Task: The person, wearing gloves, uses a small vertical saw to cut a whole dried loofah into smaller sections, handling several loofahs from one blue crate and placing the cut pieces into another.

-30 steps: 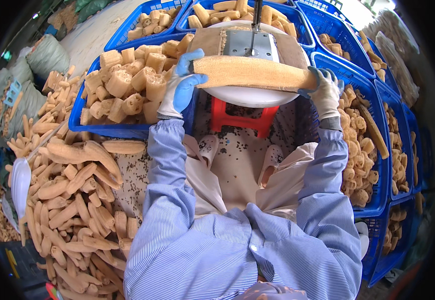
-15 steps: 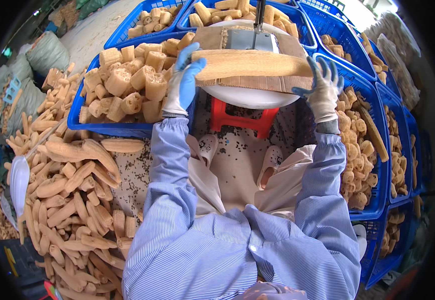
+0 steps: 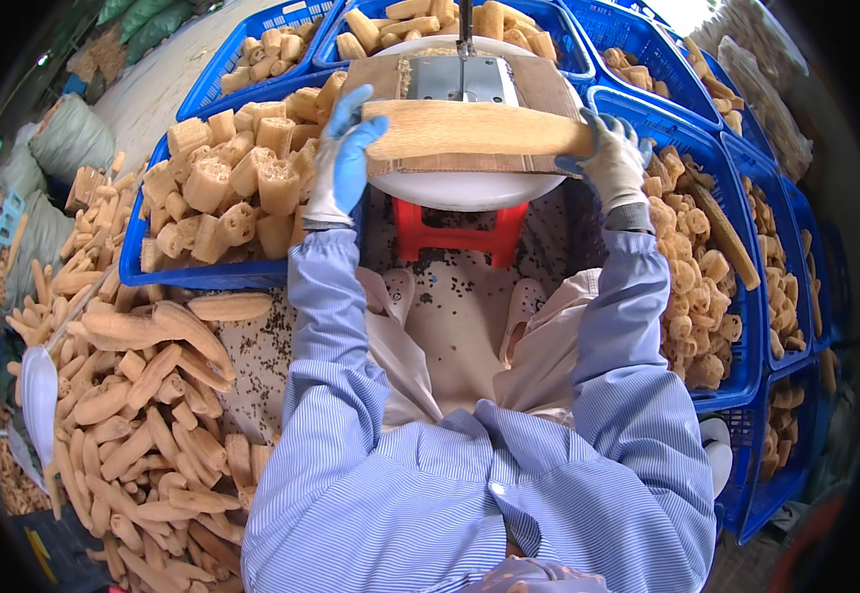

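Observation:
A long, dried loofah (image 3: 474, 130) lies crosswise in front of me, held at both ends. My left hand (image 3: 344, 158), in a white glove with blue-coated fingers, grips its left end. At the other end, my right hand (image 3: 613, 166) has its similarly gloved fingers closed on the loofah. Just beyond it is a grey metal plate (image 3: 462, 79) with a thin upright blade or rod (image 3: 465, 35). The plate sits on brown cardboard (image 3: 538, 89) over a white round top (image 3: 469, 190). Whether the loofah touches the cardboard I cannot tell.
Cut loofah pieces fill a blue crate (image 3: 222, 275) at my left and another crate (image 3: 736, 381) at my right. More blue crates stand behind. Whole loofahs (image 3: 143, 395) are heaped on the left floor. A red stool (image 3: 459, 237) stands under the round top, between my feet.
My right hand's spread fingers have closed on the loofah's right end. The whole view has shifted slightly, while the loofah stays in about the same place over the cardboard.

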`<state>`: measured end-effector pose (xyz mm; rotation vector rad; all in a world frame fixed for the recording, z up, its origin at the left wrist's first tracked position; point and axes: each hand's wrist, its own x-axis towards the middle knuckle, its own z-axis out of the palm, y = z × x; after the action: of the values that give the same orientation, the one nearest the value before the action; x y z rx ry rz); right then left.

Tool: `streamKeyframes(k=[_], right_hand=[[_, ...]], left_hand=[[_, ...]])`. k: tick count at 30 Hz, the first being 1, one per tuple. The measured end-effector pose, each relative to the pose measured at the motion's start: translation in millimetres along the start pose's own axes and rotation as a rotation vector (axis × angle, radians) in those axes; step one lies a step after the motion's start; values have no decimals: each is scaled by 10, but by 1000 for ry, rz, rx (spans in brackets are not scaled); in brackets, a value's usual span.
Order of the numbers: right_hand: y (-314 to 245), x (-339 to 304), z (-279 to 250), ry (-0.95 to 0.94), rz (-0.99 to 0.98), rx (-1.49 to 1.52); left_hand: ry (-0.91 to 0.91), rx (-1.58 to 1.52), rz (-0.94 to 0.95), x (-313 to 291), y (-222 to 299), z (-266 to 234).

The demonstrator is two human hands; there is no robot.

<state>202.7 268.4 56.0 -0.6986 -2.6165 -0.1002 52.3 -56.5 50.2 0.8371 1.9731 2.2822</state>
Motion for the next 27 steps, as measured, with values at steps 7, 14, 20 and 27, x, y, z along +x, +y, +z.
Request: streamKeyframes(k=[7, 14, 20, 27], right_hand=[[639, 128, 536, -41, -84, 737], [221, 57, 396, -118, 99, 1143], [263, 49, 396, -168, 20, 1064], [270, 44, 457, -236, 36, 1106]], left_hand=[[103, 34, -26, -15, -98, -284], [213, 148, -77, -120, -14, -477], [176, 208, -77, -81, -361, -684], [98, -202, -255, -93, -480, -668]])
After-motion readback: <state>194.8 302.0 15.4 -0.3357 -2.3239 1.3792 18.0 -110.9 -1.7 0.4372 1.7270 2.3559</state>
